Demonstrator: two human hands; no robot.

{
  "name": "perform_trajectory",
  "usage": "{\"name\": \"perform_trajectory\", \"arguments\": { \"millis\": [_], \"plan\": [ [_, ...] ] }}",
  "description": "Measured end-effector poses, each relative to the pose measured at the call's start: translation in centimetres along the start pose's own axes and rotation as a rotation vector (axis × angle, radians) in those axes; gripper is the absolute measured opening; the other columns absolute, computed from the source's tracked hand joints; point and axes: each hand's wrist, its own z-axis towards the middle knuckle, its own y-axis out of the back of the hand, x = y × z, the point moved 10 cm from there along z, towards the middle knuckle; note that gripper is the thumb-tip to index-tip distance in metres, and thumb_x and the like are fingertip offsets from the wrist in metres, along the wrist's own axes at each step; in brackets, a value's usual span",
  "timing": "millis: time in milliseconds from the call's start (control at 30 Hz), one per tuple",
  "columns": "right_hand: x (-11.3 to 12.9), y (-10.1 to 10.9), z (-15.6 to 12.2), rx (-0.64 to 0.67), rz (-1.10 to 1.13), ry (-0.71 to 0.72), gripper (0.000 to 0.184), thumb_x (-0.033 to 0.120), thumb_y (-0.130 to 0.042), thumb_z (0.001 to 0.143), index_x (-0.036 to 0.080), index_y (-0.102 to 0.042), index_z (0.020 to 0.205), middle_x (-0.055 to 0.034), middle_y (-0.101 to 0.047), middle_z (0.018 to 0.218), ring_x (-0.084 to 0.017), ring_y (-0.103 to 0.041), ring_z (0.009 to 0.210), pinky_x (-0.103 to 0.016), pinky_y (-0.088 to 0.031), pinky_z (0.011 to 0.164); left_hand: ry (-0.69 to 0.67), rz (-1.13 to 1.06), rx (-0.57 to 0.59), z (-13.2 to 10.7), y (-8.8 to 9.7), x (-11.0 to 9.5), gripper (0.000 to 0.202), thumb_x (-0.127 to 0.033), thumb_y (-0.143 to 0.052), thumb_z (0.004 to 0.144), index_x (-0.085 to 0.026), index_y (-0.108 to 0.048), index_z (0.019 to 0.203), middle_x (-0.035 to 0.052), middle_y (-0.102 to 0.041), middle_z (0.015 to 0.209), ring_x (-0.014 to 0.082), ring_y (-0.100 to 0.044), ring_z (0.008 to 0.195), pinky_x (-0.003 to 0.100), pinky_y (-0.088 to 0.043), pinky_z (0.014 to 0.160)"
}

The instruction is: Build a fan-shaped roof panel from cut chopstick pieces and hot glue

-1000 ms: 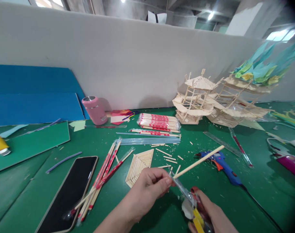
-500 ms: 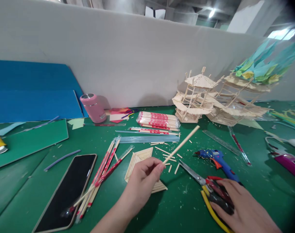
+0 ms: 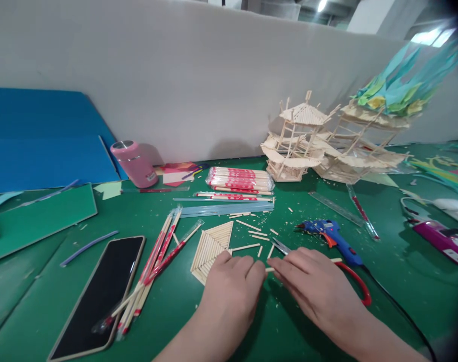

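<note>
A thin wooden stick (image 3: 269,270) lies level just above the green table (image 3: 307,206). Its far end (image 3: 336,260) pokes out beyond my right hand. My left hand (image 3: 234,289) is curled, with its fingertips at the stick's left end, right beside a flat panel of glued sticks (image 3: 210,246). My right hand (image 3: 313,284) lies over the stick, fingers together and pointing left, nearly touching my left fingers. Scissors with red handles (image 3: 359,287) lie under my right hand, their blade tip (image 3: 279,246) showing.
A blue glue gun (image 3: 329,234) lies just beyond my right hand, its cord running right. Wrapped chopsticks (image 3: 157,261), a black phone (image 3: 100,289), a chopstick pack (image 3: 242,180), a pink bottle (image 3: 132,163), a clear ruler (image 3: 336,208) and stick-built pavilion models (image 3: 300,143) are around. Short offcuts litter the middle.
My right hand left the scissors on the table and moved left onto the stick. My left hand lowered the stick from a raised slant to level by the table.
</note>
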Motion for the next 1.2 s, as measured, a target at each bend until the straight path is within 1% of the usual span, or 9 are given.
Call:
{"name": "perform_trajectory", "arguments": {
  "millis": [67, 133, 467, 733, 900, 1000, 1067, 1133, 1200],
  "plan": [
    [-0.4, -0.8, 0.1, 0.013, 0.028, -0.011, 0.024, 0.019, -0.037, 0.090, 0.018, -0.057, 0.104, -0.0038, -0.058, 0.077, -0.017, -0.049, 0.070, -0.030, -0.036, 0.060, 0.029, 0.079, -0.019, -0.1, -0.2, 0.3, 0.019, -0.009, -0.038, 0.084, -0.017, -0.053, 0.076, 0.0018, -0.054, 0.062, 0.0169, -0.047, 0.055, 0.029, -0.029, 0.054],
    [-0.6, -1.1, 0.3, 0.000, 0.050, -0.028, 0.024, 0.019, -0.035, 0.091, 0.017, -0.058, 0.100, -0.0040, -0.057, 0.076, -0.017, -0.050, 0.070, -0.029, -0.036, 0.060, 0.068, 0.100, -0.011, -0.2, -0.5, 0.7, 0.018, -0.007, -0.039, 0.082, -0.018, -0.054, 0.077, 0.0022, -0.055, 0.063, 0.0174, -0.048, 0.056, 0.029, -0.030, 0.053],
    [-0.7, -2.0, 1.3, -0.004, 0.079, -0.094, 0.027, 0.021, -0.034, 0.091, 0.018, -0.060, 0.088, -0.0031, -0.057, 0.068, -0.016, -0.050, 0.062, -0.026, -0.033, 0.056, 0.228, 0.077, 0.161, -0.5, -2.0, 2.4, 0.020, -0.006, -0.042, 0.079, -0.020, -0.056, 0.077, 0.0029, -0.058, 0.067, 0.0210, -0.053, 0.059, 0.030, -0.034, 0.051],
    [-1.0, -3.0, 1.3, -0.034, 0.099, -0.147, 0.026, 0.020, -0.037, 0.090, 0.018, -0.060, 0.078, -0.0039, -0.057, 0.068, -0.016, -0.053, 0.065, -0.026, -0.037, 0.059, 0.285, 0.093, 0.184, -0.7, -2.6, 3.3, 0.021, -0.006, -0.041, 0.079, -0.021, -0.057, 0.075, 0.0025, -0.057, 0.066, 0.0219, -0.055, 0.059, 0.030, -0.034, 0.051],
    [-1.0, -3.3, 1.5, -0.033, 0.095, -0.198, 0.023, 0.019, -0.039, 0.088, 0.019, -0.061, 0.083, -0.0038, -0.058, 0.069, -0.017, -0.054, 0.065, -0.026, -0.037, 0.059, 0.317, 0.086, 0.183, -0.7, -2.8, 3.6, 0.024, -0.005, -0.038, 0.080, -0.019, -0.057, 0.076, 0.0039, -0.058, 0.066, 0.0220, -0.054, 0.058, 0.030, -0.033, 0.051],
    [-1.2, -3.5, 1.8, -0.006, 0.100, -0.209, 0.024, 0.019, -0.037, 0.089, 0.018, -0.061, 0.085, -0.0040, -0.058, 0.069, -0.017, -0.054, 0.065, -0.027, -0.037, 0.058, 0.307, 0.064, 0.186, -0.6, -2.7, 3.7, 0.026, -0.005, -0.035, 0.082, -0.017, -0.057, 0.077, 0.0052, -0.058, 0.067, 0.0220, -0.054, 0.059, 0.031, -0.033, 0.052],
    [-1.2, -3.5, 2.0, 0.032, 0.115, -0.184, 0.024, 0.019, -0.037, 0.089, 0.019, -0.061, 0.087, -0.0035, -0.058, 0.070, -0.017, -0.054, 0.066, -0.026, -0.037, 0.059, 0.271, 0.029, 0.200, -0.4, -2.6, 3.7, 0.025, -0.006, -0.035, 0.083, -0.017, -0.057, 0.078, 0.0057, -0.059, 0.069, 0.0211, -0.053, 0.060, 0.030, -0.033, 0.053],
    [-1.1, -3.0, 2.0, 0.082, 0.135, -0.144, 0.024, 0.019, -0.038, 0.089, 0.020, -0.061, 0.083, -0.0019, -0.058, 0.069, -0.016, -0.054, 0.066, -0.025, -0.037, 0.059, 0.209, -0.026, 0.230, -0.3, -2.4, 3.5, 0.023, -0.009, -0.037, 0.083, -0.016, -0.057, 0.076, 0.0045, -0.059, 0.069, 0.0189, -0.052, 0.059, 0.029, -0.033, 0.053],
    [-1.0, -2.5, 1.9, 0.165, 0.179, -0.103, 0.024, 0.020, -0.039, 0.089, 0.021, -0.059, 0.078, 0.0000, -0.057, 0.068, -0.014, -0.052, 0.064, -0.024, -0.036, 0.058, 0.127, -0.092, 0.265, 0.0, -1.9, 2.9, 0.020, -0.013, -0.040, 0.084, -0.017, -0.056, 0.072, 0.0013, -0.057, 0.066, 0.0156, -0.050, 0.058, 0.026, -0.034, 0.054]
  ]
}}
